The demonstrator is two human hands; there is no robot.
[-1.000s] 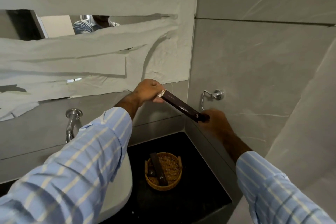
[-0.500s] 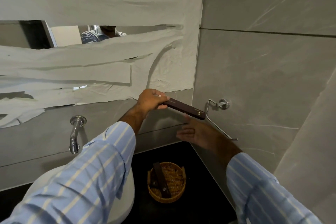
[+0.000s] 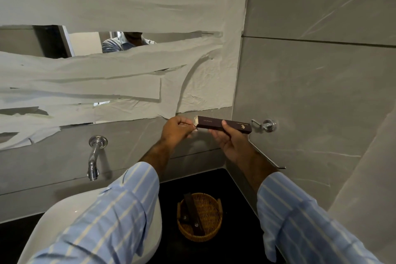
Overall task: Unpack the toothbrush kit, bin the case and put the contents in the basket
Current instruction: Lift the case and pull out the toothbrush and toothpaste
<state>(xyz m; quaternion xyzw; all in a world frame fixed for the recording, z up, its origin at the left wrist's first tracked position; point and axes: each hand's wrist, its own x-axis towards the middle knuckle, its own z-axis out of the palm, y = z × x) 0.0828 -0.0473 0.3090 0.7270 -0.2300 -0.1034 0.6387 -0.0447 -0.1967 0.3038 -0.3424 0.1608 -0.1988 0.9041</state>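
Head view: slim dark brown toothbrush case (image 3: 224, 124) held level in mid-air against the grey wall, above the dark tabletop (image 3: 235, 248). Right hand (image 3: 230, 141) clenched around the case's middle, thumb on top, fingers (image 3: 215, 135) underneath. Left hand (image 3: 176, 129) at the case's 9 o'clock end, pinching the pale opened flap there. Small gilt emblem and a line of fine print near the case's 3 o'clock end, another short line near the flap; both too small to read. Wicker basket (image 3: 211, 217) down at 6 o'clock from the hands, on the tabletop, holding two more dark cases (image 3: 192, 212) with the same gilt emblem. White basin (image 3: 64, 227) at the basket's 9 o'clock; chrome tap (image 3: 94, 156) on the wall above it. Chrome holder (image 3: 269, 124) just beyond the case's 3 o'clock end.
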